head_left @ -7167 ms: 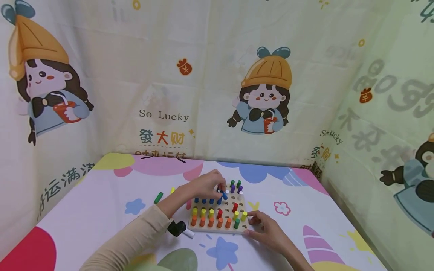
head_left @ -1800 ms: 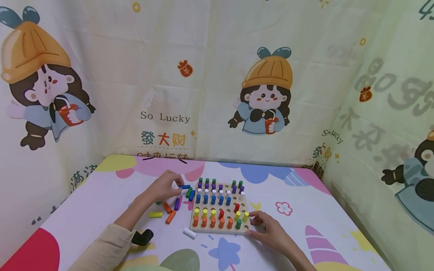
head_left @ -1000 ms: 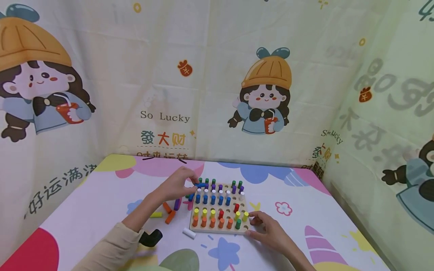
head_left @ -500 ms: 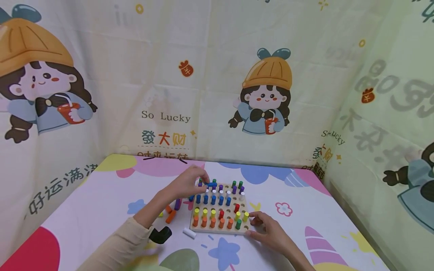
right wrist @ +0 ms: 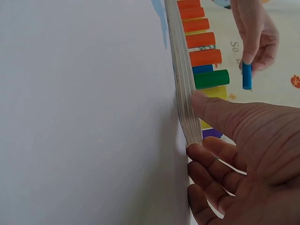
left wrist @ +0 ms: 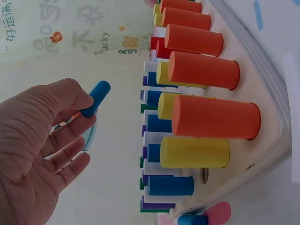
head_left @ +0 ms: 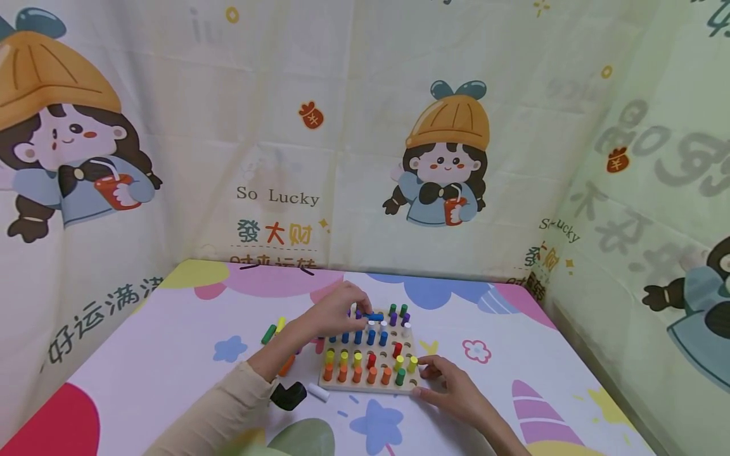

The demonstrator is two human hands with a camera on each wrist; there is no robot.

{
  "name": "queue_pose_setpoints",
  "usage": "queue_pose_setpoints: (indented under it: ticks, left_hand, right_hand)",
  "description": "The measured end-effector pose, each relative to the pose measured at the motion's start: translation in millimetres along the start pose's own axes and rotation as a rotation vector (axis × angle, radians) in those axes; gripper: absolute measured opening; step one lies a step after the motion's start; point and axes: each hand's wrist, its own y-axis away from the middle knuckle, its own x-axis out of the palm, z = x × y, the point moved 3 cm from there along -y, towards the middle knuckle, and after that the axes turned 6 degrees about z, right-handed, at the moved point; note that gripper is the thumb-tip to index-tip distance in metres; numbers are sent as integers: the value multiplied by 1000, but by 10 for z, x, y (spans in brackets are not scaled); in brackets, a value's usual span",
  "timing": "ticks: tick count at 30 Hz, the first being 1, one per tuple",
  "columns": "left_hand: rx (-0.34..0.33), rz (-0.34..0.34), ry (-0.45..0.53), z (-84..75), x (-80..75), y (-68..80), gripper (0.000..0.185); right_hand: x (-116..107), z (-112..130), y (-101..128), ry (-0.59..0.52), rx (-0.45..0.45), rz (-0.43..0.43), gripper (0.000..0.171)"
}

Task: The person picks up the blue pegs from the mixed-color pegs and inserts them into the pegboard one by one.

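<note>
My left hand [head_left: 339, 309] pinches a blue peg [head_left: 373, 316] between thumb and forefinger, held sideways above the far part of a wooden pegboard [head_left: 365, 387]. In the left wrist view that blue peg [left wrist: 99, 95] is clear of the standing pegs, the other fingers loosely bent. Rows of orange, yellow, blue, white, purple and green pegs stand in the board; some holes toward the right are bare. My right hand [head_left: 450, 386] grips the board's near right corner; in the right wrist view its thumb [right wrist: 215, 110] and fingers touch the edge. The left hand hides some far pegs.
Left of the board lie loose pegs, among them a green peg [head_left: 268, 334], a yellow peg [head_left: 281, 324] and an orange peg [head_left: 287, 365]. A white peg [head_left: 317, 392] lies by the near left corner. A black wrist camera [head_left: 289, 396] sits at the left sleeve.
A fifth blue peg has joined the blue row since the oldest frame. My left hand then brought another blue peg rightward from the loose pegs over the board. The right hand has stayed put.
</note>
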Motion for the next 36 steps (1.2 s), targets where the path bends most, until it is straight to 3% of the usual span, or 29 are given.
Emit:
queue_pose_setpoints:
  ticks: [12,26,36]
  left_hand:
    - [-34,44,-14,-37,140,-107,8]
    - [-13,98,-46,-7,288,-225,5]
    - [-33,140,-73,-94,372,-323,4]
  right_hand:
    - [-5,2,-5,8,-8,-2,57]
    - [9,-12,1,3,-16,0,55]
    - [-4,-35,1,-4,-15,-2,56]
